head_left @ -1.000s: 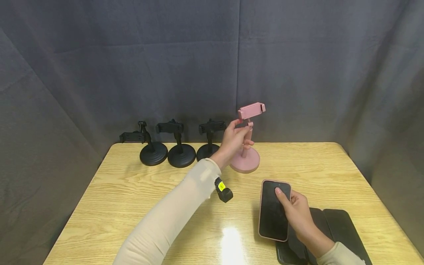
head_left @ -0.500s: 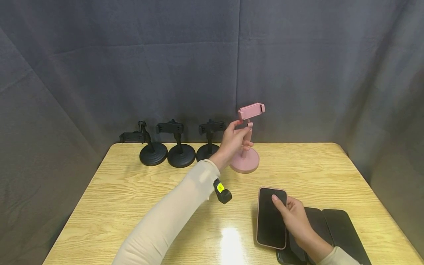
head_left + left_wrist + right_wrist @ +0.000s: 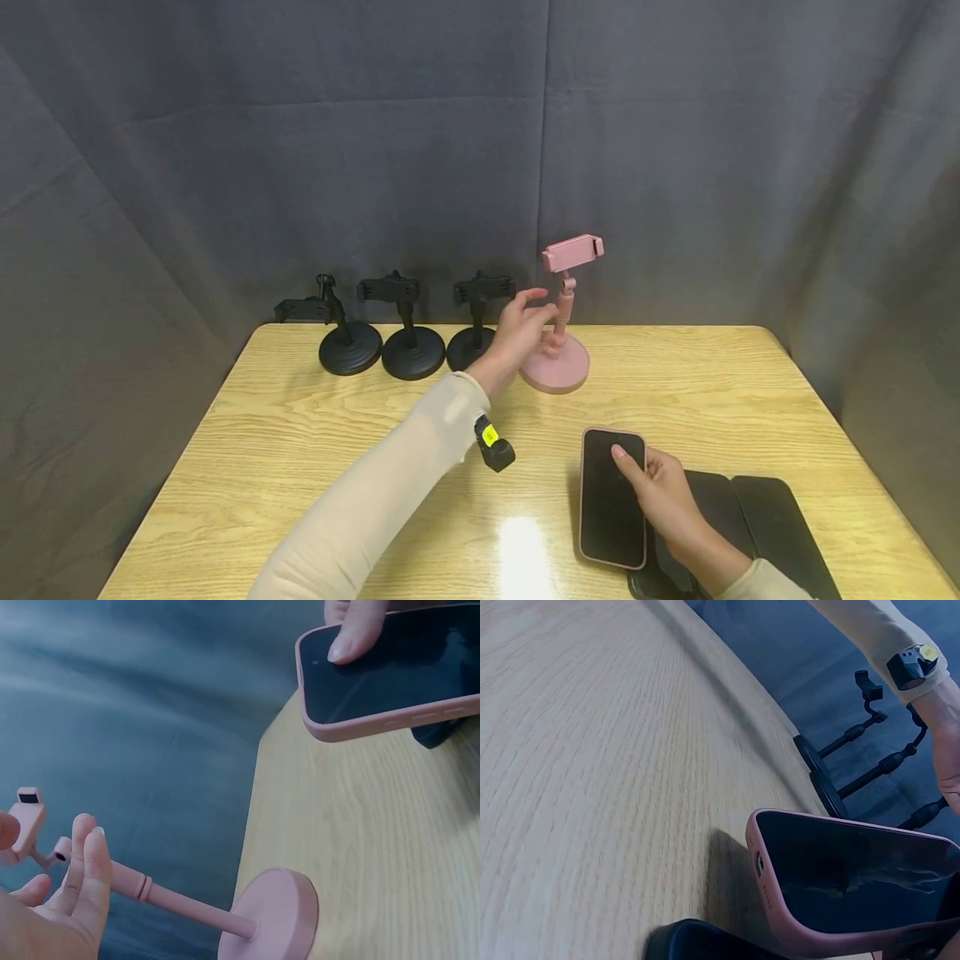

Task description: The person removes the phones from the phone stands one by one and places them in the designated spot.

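A pink phone stand [image 3: 557, 373] stands upright at the back of the table, its clamp [image 3: 573, 252] slightly tilted. My left hand [image 3: 519, 335] is beside its stem, fingers spread and relaxed. In the left wrist view those fingers [image 3: 91, 881] are nearly straight and overlap the stem [image 3: 199, 909], without wrapping around it. My right hand [image 3: 670, 502] grips a smartphone [image 3: 609, 508] in a pink case by its right edge, thumb over the dark screen. The right wrist view shows the phone [image 3: 847, 874] raised over the table, its shadow beneath.
Three black phone stands [image 3: 350, 350] are lined up left of the pink one. Several flat black phones [image 3: 776, 521] lie side by side under and right of my right hand. Grey curtains [image 3: 337, 167] surround the wooden table [image 3: 300, 450].
My left hand has come down and left from just under the pink clamp, its fingers loosening off the stem. The right hand has brought the smartphone slightly lower and to the left.
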### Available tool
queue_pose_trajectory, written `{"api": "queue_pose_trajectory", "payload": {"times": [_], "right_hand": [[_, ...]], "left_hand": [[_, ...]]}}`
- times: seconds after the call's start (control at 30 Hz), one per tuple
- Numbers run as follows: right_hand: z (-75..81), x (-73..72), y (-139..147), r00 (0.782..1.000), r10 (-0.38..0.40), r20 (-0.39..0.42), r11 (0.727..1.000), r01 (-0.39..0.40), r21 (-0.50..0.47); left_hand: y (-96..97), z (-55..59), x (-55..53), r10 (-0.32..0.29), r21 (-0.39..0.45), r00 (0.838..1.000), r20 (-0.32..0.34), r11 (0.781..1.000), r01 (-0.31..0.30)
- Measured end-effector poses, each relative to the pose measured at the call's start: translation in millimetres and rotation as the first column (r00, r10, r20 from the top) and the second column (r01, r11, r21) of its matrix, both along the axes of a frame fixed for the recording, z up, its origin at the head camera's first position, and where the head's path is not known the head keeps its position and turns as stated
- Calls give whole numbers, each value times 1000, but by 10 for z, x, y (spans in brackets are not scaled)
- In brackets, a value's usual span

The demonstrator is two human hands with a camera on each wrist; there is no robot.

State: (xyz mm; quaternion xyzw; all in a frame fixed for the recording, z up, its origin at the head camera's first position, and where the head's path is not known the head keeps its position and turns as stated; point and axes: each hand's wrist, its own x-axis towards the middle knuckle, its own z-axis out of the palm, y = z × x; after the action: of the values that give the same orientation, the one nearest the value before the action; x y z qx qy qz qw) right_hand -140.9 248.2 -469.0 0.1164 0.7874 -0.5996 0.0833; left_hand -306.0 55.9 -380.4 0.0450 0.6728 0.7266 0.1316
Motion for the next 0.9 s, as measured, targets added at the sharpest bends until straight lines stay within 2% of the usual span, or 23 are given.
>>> {"api": "queue_pose_trajectory", "payload": {"times": [0.17, 0.33, 0.53, 0.7, 0.9], "right_hand": [[-25, -17, -2, 1000, -6, 4, 1000, 6, 12], [-8, -22, -23, 1000, -21, 4, 1000, 21, 11], [-6, -11, -39, 1000, -18, 0, 1000, 18, -1], [-23, -4, -36, 1000, -7, -3, 1000, 7, -21], [-24, 2, -42, 1000, -4, 6, 1000, 4, -16]], "left_hand": [[-55, -80, -1, -7, 2, 1000, 13, 1000, 7], [-118, -176, 33, -27, -14, 1000, -3, 1000, 27], [-156, -278, 88, -6, -9, 1000, -30, 1000, 6], [-187, -330, 117, 8, -4, 999, -53, 1000, -8], [-224, -362, 160, 3, -40, 999, -45, 999, -5]]}}
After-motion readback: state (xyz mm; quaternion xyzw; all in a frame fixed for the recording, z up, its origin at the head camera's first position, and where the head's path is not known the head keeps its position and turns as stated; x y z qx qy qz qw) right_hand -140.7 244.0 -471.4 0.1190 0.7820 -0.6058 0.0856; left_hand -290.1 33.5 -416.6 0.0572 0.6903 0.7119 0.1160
